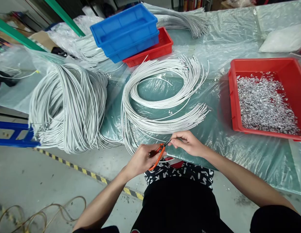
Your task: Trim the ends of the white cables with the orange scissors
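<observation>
My left hand point(145, 159) is closed around the orange handles of a pair of pliers point(160, 158), whose dark jaws point toward my other hand. At the tip of the jaws, the fingers of my right hand point(185, 142) are pinched together; what they hold is too small to make out. Both hands are at the table's front edge, just above my lap. Right behind them, a loose coil of white cables point(162, 127) lies on the table, its cut ends fanning to the right.
A big bundle of white cables point(70, 110) hangs over the table's left edge. Blue trays point(126, 30) rest on a red tray point(165, 43) at the back. A red bin point(267, 132) of small metal pieces point(264, 103) stands at the right. More cables point(181, 19) lie behind.
</observation>
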A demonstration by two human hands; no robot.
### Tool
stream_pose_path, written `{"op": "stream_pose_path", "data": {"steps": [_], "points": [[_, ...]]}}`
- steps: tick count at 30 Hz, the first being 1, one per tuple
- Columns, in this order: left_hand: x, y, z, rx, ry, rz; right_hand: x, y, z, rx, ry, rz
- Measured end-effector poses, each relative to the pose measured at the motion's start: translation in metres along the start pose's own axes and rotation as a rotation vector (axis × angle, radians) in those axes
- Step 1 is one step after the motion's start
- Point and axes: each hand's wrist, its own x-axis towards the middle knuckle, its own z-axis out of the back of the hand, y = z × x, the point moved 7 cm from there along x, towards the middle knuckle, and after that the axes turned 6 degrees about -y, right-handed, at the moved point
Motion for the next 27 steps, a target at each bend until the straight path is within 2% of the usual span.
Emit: {"op": "stream_pose_path", "data": {"steps": [6,10,14,21,24,27], "points": [[-0.002,0.005,-0.004,-0.045,0.000,0.056,-0.006,0.008,-0.001,-0.111,-0.109,0.101],[-0.006,0.008,-0.008,-0.100,-0.008,0.100,-0.010,0.013,-0.002,-0.223,-0.204,0.218],[-0.010,0.008,-0.013,-0.170,-0.008,0.132,-0.013,0.018,-0.006,-0.309,-0.248,0.351],[-0.011,0.008,-0.020,-0.268,-0.013,0.175,-0.024,0.026,-0.014,-0.698,-0.371,0.633],[-0.013,0.007,-0.022,-0.303,-0.021,0.185,-0.027,0.025,-0.019,-0.847,-0.398,0.708],[-0.014,0.007,-0.024,-0.332,-0.035,0.190,-0.028,0.026,-0.020,-0.900,-0.424,0.744]]}}
